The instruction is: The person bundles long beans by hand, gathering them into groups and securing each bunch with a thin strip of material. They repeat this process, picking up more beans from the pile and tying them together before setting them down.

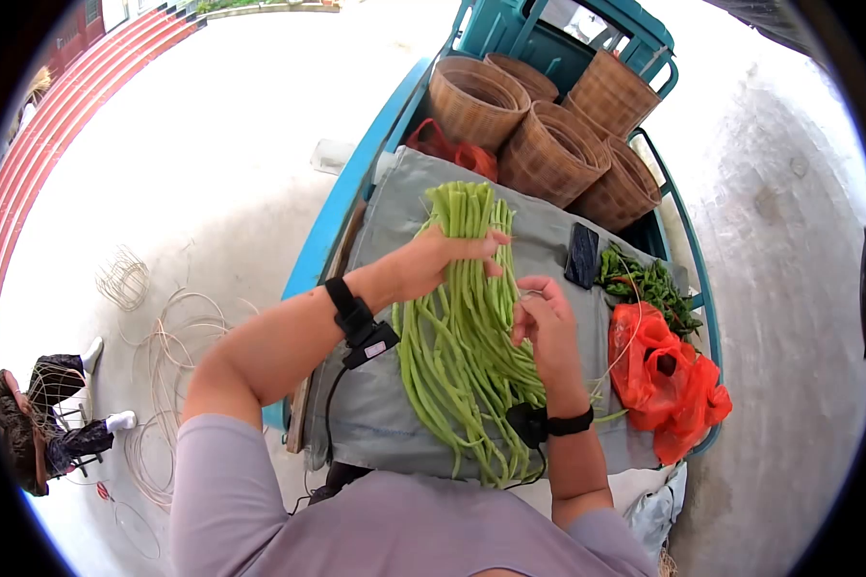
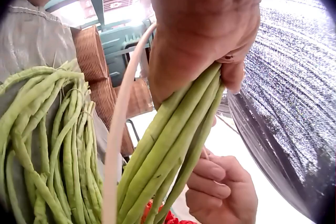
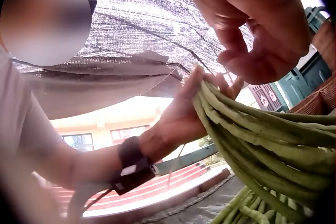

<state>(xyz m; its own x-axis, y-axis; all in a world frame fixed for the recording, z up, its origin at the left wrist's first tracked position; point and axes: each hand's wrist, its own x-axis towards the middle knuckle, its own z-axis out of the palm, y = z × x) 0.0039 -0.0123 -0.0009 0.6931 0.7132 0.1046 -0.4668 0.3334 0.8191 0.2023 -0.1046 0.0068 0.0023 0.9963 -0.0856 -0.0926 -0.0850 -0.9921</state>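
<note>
My left hand (image 1: pixel 423 264) grips a thick bundle of long green beans (image 1: pixel 467 288) near its upper end, with the thumb across it. The lower ends trail toward my body over more long beans (image 2: pixel 68 145) lying on the grey sheet. Just right of the bundle is my right hand (image 1: pixel 548 327), its fingers curled and thumb against them. In the left wrist view, a thin strand shows at the right fingertips (image 2: pixel 212 171), which seem to pinch it. A pale, flat strip (image 2: pixel 118 124) runs past the bundle close to that camera.
The grey sheet (image 1: pixel 375 413) covers a blue truck bed (image 1: pixel 346 202). Woven baskets (image 1: pixel 558 154) stand at the far end. Right of the beans lie a dark phone (image 1: pixel 582 255), green peppers (image 1: pixel 649 288) and a red plastic bag (image 1: pixel 659 375). Coiled strips (image 1: pixel 164 375) and a seated person (image 1: pixel 63 413) are at left.
</note>
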